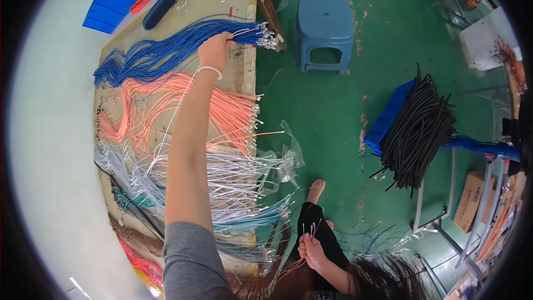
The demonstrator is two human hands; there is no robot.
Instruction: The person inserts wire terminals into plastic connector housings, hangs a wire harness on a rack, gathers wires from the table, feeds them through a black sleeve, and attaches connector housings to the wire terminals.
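Note:
My left hand, with a beaded bracelet at the wrist, reaches over the bench to the connector end of a bundle of blue wires. Its fingers are closed on thin wires there; exactly which strands they pinch is hard to make out. A white wire trails down beside the forearm. Low in the view, near my leg, my right hand is closed around a few thin wires, their tips sticking up above the fist. Orange wires, white wires and teal wires lie in rows below the blue ones.
The bench has its edge running down the middle of the view. A blue plastic stool stands on the green floor. Farther right, black tubing heaps over a blue bin, near a cardboard box and metal frames. Clear plastic bags hang at the bench edge.

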